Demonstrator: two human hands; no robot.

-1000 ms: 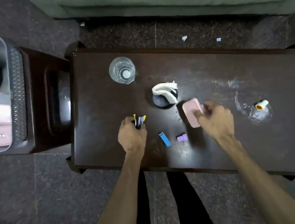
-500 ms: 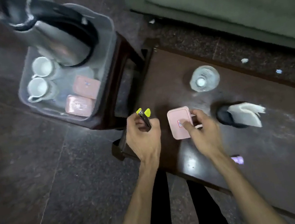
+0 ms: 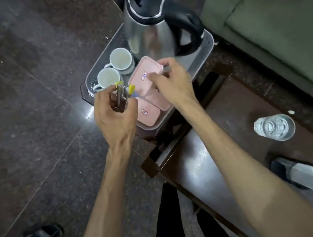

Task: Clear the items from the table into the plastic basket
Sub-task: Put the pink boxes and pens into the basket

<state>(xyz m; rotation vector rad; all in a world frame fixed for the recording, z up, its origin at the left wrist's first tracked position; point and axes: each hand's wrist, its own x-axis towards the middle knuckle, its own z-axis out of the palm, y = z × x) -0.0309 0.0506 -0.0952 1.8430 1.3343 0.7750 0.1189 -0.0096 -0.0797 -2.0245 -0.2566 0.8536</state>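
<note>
Right hand point(image 3: 170, 82) grip clamped on flat pink plastic lidded box point(image 3: 145, 76), held over clear plastic basket point(image 3: 204, 47). Left hand point(image 3: 114, 113) grip closed round yellow-capped pens point(image 3: 121, 95). Box appears light, rigid, smooth; edges look the soundest hold.

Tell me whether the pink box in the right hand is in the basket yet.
Not yet: the right hand holds the pink box tilted above the basket.
</note>
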